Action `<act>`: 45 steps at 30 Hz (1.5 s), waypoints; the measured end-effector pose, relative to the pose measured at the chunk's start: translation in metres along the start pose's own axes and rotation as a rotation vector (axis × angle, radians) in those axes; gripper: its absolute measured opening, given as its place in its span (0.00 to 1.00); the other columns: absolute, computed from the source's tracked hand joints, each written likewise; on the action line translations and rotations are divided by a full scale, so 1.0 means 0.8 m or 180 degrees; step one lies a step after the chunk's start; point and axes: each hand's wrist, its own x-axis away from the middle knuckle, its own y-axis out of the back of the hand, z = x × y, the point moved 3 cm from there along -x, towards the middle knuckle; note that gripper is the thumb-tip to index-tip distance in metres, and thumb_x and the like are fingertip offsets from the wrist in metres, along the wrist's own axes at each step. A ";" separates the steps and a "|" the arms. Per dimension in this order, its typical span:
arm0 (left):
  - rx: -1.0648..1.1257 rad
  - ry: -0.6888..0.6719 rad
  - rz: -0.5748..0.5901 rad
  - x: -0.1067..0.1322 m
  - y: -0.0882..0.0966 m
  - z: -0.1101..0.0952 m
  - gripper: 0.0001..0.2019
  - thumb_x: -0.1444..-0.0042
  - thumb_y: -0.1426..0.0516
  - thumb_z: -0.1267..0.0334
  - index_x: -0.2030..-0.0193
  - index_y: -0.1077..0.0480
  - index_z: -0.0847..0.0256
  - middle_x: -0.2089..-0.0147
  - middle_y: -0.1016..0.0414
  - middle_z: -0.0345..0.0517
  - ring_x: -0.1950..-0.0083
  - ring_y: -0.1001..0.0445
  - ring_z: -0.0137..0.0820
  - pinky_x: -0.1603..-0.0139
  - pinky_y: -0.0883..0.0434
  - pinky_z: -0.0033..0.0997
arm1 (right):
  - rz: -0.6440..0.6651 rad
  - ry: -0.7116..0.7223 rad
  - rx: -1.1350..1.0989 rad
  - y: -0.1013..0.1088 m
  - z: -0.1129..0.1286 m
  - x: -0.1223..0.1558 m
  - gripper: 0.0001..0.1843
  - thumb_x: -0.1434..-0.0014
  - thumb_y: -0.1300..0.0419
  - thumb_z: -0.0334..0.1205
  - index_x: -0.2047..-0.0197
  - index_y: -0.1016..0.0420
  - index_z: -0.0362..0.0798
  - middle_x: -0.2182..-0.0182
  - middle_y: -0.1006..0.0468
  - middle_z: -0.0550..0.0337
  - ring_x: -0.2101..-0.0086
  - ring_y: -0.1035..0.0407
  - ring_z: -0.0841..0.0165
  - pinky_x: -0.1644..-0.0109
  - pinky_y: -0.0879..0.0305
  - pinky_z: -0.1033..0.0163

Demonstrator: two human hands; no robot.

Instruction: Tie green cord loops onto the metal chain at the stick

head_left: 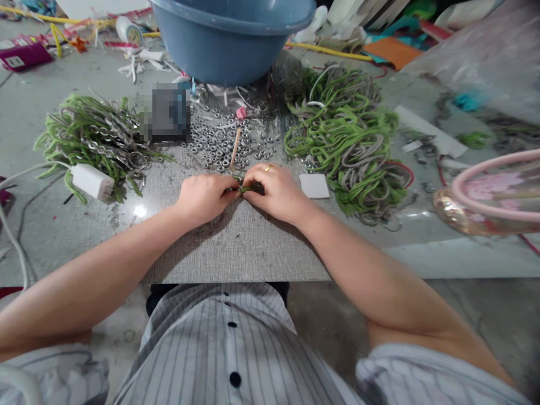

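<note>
My left hand (206, 194) and my right hand (276, 191) meet over the grey tabletop (244, 247), fingertips almost touching. Both are closed in a pinch on a short piece of green cord (250, 188), most of it covered by fingers. A gold ring sits on a right-hand finger. Just beyond the fingertips a thin wooden stick (235, 147) leans up among many small round metal rings (213, 151). To the right lies a big heap of green and grey cords (350, 135); a smaller bundle of green cords with metal chains (101, 135) is at left.
A blue basin (232, 48) stands behind the metal rings. At left are a white power adapter (91, 181) with its cable and a pixelated dark object (169, 115). A white square pad (314, 186) lies by my right wrist; a pink-handled bag (493, 197) sits far right.
</note>
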 end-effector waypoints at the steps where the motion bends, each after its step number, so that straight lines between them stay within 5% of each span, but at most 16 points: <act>1: 0.0004 -0.0001 -0.0003 0.000 0.000 0.000 0.14 0.38 0.47 0.54 0.52 0.23 0.51 0.56 0.19 0.42 0.55 0.22 0.38 0.60 0.32 0.33 | -0.0028 -0.0043 0.0004 0.002 -0.002 0.000 0.06 0.46 0.39 0.36 0.63 0.26 0.47 0.59 0.23 0.50 0.56 0.30 0.57 0.51 0.37 0.52; 8: -0.0031 -0.0052 -0.0032 0.000 0.000 -0.001 0.14 0.39 0.47 0.54 0.52 0.23 0.51 0.55 0.19 0.43 0.54 0.22 0.37 0.59 0.31 0.31 | 0.0240 -0.0166 0.0206 0.009 -0.018 0.002 0.31 0.51 0.32 0.50 0.45 0.28 0.48 0.46 0.25 0.46 0.46 0.34 0.47 0.44 0.41 0.43; 14: -0.0057 -0.0084 -0.0009 0.000 0.000 -0.003 0.13 0.39 0.46 0.54 0.52 0.23 0.51 0.54 0.19 0.42 0.54 0.22 0.37 0.60 0.32 0.31 | 0.0908 -0.0253 0.0215 0.014 -0.020 0.008 0.48 0.50 0.34 0.57 0.31 0.44 0.52 0.35 0.38 0.46 0.36 0.47 0.43 0.35 0.61 0.29; 24: -0.0246 -0.0251 -0.0113 0.004 0.000 -0.009 0.17 0.40 0.49 0.51 0.52 0.26 0.57 0.58 0.19 0.47 0.57 0.22 0.40 0.63 0.32 0.33 | 0.1483 -0.0163 0.0136 0.012 -0.023 0.013 0.60 0.51 0.36 0.64 0.26 0.65 0.54 0.28 0.55 0.48 0.31 0.66 0.40 0.36 0.76 0.23; 31: -0.0552 -0.0082 -0.0070 0.007 -0.005 -0.027 0.25 0.40 0.50 0.43 0.49 0.33 0.62 0.55 0.22 0.54 0.53 0.24 0.49 0.60 0.30 0.39 | 0.1353 -0.0134 0.0216 0.011 -0.025 0.010 0.57 0.51 0.37 0.65 0.27 0.58 0.52 0.29 0.52 0.46 0.32 0.62 0.40 0.35 0.71 0.25; 34: -0.0613 0.0040 -0.0016 0.006 -0.007 -0.030 0.23 0.40 0.50 0.44 0.49 0.34 0.61 0.53 0.23 0.54 0.51 0.25 0.48 0.58 0.30 0.39 | 0.1309 -0.0048 0.0176 0.017 -0.026 0.008 0.46 0.43 0.41 0.60 0.28 0.50 0.51 0.30 0.48 0.46 0.32 0.59 0.43 0.34 0.67 0.26; 39: -0.0599 0.0096 0.0039 0.004 -0.006 -0.031 0.25 0.41 0.49 0.43 0.48 0.35 0.62 0.55 0.23 0.54 0.51 0.25 0.49 0.57 0.30 0.41 | 0.0838 0.0247 0.0007 0.020 -0.027 0.004 0.26 0.35 0.51 0.36 0.35 0.36 0.51 0.35 0.35 0.51 0.36 0.43 0.57 0.33 0.50 0.40; 45: -0.0512 0.0112 0.0140 0.001 -0.003 -0.028 0.27 0.44 0.48 0.40 0.50 0.35 0.62 0.56 0.24 0.56 0.51 0.25 0.51 0.57 0.29 0.43 | 0.0147 0.0447 0.0224 0.007 -0.024 -0.005 0.14 0.37 0.46 0.35 0.53 0.22 0.47 0.46 0.24 0.48 0.46 0.31 0.57 0.41 0.38 0.48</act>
